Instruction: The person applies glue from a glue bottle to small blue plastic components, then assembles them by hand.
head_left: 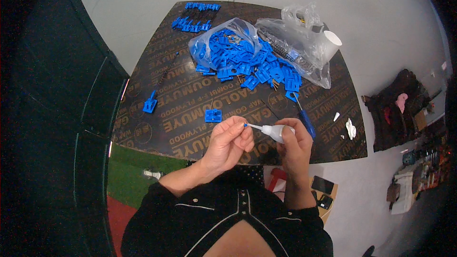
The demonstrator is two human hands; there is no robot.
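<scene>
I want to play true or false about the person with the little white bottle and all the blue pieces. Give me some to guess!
1. The right hand holds a small white bottle. True.
2. The bottle's nozzle points at the left hand. True.
3. The pile of plastic pieces is red. False: they are blue.
4. A clear plastic bag lies beside the pile. True.
5. The board under the pieces is white. False: it is dark brown.
6. A blue-handled screwdriver stands upright in a cup. False: it lies flat on the board.
</scene>
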